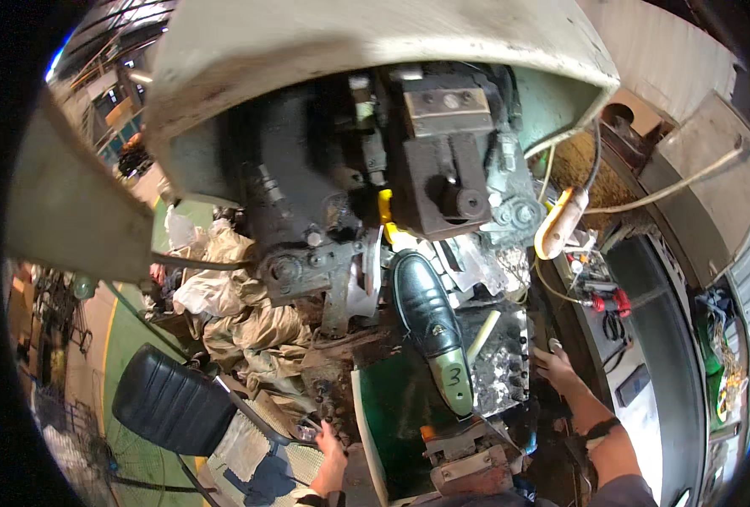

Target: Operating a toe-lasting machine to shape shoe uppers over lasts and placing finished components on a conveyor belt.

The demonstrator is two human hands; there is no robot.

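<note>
A black leather shoe (426, 296) sits on a green shoe last (452, 384), toe pointing away from me, in the middle of the machine. Low on the left, my left hand (331, 456) is closed at the machine's side, beside dark metal fittings; whatever it grips is hidden. My right hand (557, 370) is at the right side of the machine, its fingers curled near a small light knob (554, 345). What those fingers hold is too small to make out. Neither hand touches the shoe. A pale stick (483, 335) lies right of the shoe.
A dark steel press head (447, 169) hangs above the shoe's toe under a pale machine hood (375, 59). At left are a black padded seat (172, 399) and crumpled beige sacking (223, 279). An orange-and-white handheld tool (563, 223) and a dark belt (658, 313) lie to the right.
</note>
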